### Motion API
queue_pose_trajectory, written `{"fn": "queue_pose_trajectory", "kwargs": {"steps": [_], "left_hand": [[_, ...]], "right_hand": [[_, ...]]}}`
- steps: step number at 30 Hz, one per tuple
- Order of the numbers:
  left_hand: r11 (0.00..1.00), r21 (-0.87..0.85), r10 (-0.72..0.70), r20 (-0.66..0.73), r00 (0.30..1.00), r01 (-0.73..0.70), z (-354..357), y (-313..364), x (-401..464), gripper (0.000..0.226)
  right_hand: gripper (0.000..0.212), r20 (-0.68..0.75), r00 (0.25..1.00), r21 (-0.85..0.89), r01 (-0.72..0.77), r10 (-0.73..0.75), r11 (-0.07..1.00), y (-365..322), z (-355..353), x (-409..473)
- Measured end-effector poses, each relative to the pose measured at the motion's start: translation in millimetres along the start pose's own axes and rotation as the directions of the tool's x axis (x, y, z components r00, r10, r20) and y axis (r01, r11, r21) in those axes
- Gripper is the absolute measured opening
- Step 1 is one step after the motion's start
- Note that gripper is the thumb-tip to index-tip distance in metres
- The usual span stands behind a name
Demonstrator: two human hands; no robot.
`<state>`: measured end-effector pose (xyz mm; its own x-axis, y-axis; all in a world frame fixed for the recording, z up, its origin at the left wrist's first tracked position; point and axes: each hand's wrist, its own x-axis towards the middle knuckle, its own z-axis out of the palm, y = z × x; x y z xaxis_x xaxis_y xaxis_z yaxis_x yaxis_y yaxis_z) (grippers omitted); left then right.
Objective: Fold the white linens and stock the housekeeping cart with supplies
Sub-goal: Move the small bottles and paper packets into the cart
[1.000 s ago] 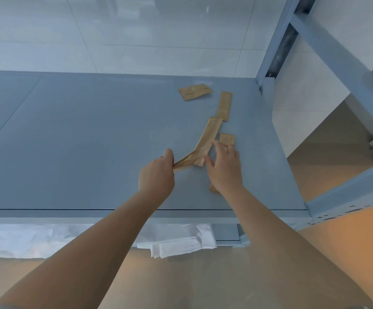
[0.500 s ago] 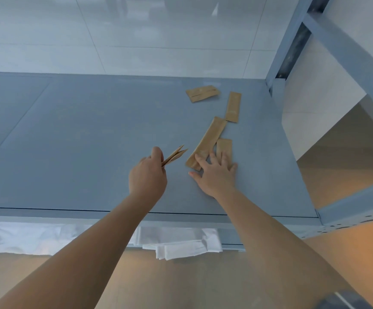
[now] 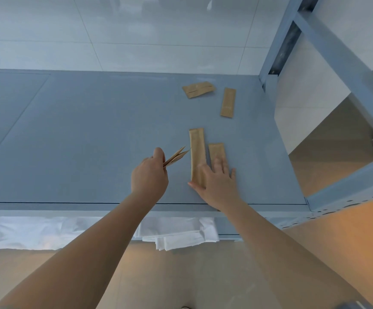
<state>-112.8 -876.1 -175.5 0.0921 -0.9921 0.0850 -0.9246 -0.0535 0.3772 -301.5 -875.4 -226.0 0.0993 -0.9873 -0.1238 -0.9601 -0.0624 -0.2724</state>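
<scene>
Several brown paper packets lie on the grey-blue shelf top [image 3: 74, 141]. My left hand [image 3: 149, 176] pinches two thin packets [image 3: 177, 156] that stick up and to the right. My right hand [image 3: 216, 179] lies flat, fingers spread, on the near ends of a long packet [image 3: 197, 148] and a shorter packet [image 3: 216, 151] beside it. Farther back lie a wide packet [image 3: 198, 89] and a narrow one [image 3: 228, 102]. White linens [image 3: 36, 231] hang out of the shelf below the top's front edge.
A grey-blue metal upright and crossbars [image 3: 328, 47] rise at the right. A perforated beam [image 3: 348, 197] runs off the shelf's right front corner. White tiled wall stands behind the shelf, and tan floor lies below.
My right hand has turned the long packet from slanted to straight, alongside the shorter one, and now rests on both. My left hand lifted its two packets clear and holds them steady.
</scene>
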Motion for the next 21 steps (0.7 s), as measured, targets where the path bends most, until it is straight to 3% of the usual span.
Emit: {"fn": "queue_pose_trajectory", "kwargs": {"steps": [3, 6, 13, 17, 21], "left_hand": [[1.000, 0.023, -0.001, 0.010, 1.000, 0.001, 3.7, 0.9, -0.9, 0.015], [0.999, 0.042, 0.001, 0.008, 1.000, -0.001, 6.3, -0.1, -1.6, 0.017], [0.998, 0.060, 0.000, 0.001, 1.000, 0.000, 8.0, -2.7, -1.4, 0.016], [0.998, 0.058, -0.001, 0.000, 1.000, 0.001, 7.4, -4.9, -2.2, 0.016], [0.998, 0.055, -0.008, 0.006, 1.000, 0.008, 6.3, -6.8, -4.6, 0.016]], "right_hand": [[0.089, -0.022, 0.982, 0.014, -0.190, 0.190, 0.982, -20.5, 0.9, 5.7], [0.088, -0.006, 0.970, -0.011, -0.243, 0.243, 0.970, -34.9, 5.0, 11.0], [0.055, -0.047, 0.996, -0.114, -0.084, 0.079, 0.990, -43.2, -0.9, 10.4], [0.069, -0.063, 0.997, -0.164, -0.063, 0.053, 0.984, -46.4, -10.3, 12.4], [0.079, -0.052, 0.995, -0.101, -0.094, 0.089, 0.990, -43.3, -16.7, 17.4]]}}
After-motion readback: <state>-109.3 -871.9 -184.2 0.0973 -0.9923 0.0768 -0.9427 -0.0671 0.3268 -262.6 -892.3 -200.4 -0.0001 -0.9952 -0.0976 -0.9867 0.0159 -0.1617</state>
